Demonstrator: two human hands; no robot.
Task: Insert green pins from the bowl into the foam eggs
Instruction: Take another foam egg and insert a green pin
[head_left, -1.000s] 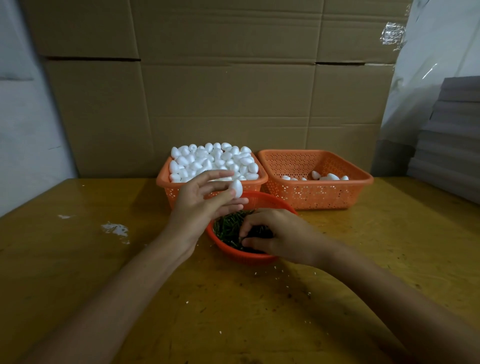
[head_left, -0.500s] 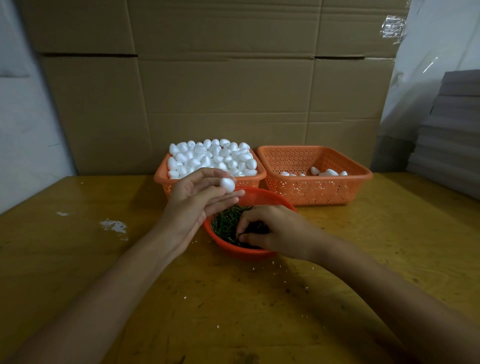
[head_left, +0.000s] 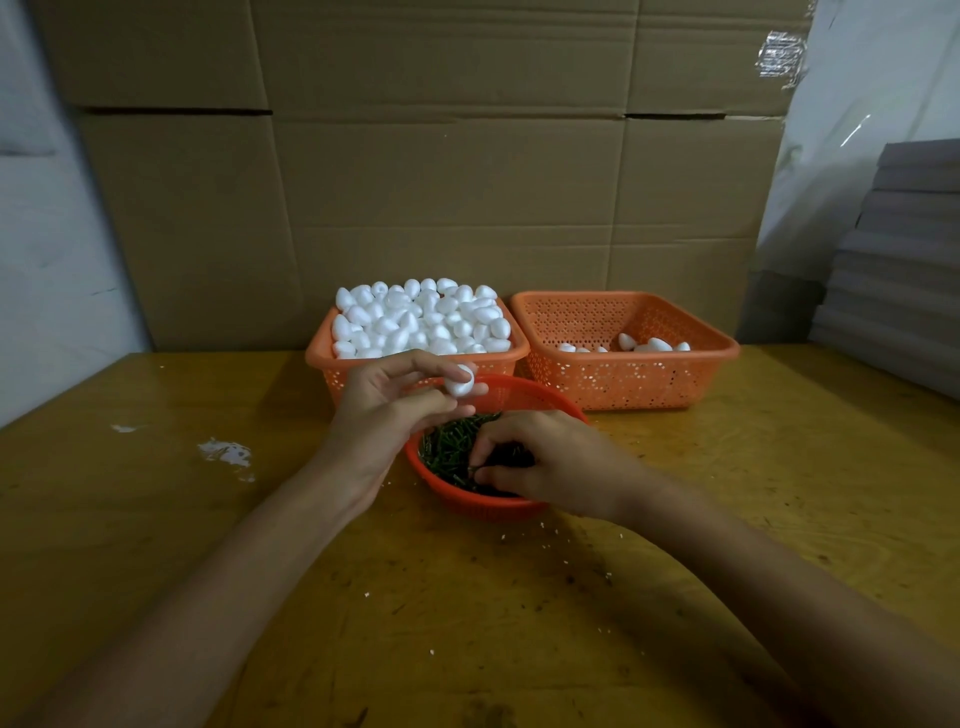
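Both your bare arms reach forward, and your hands sit close together in the middle. Your left arm (head_left: 218, 587) comes in from the low left. Your left hand (head_left: 389, 415) is lifted a little, palm turned toward the right. Its thumb and fingertips hold one white foam egg (head_left: 460, 381), and the other fingers are loosely bent. Your right arm (head_left: 769, 587) comes in from the low right. Your right hand (head_left: 550, 462) is lower, back side up, fingers curled down. Its thumb and first finger pinch at the green pins (head_left: 447, 447).
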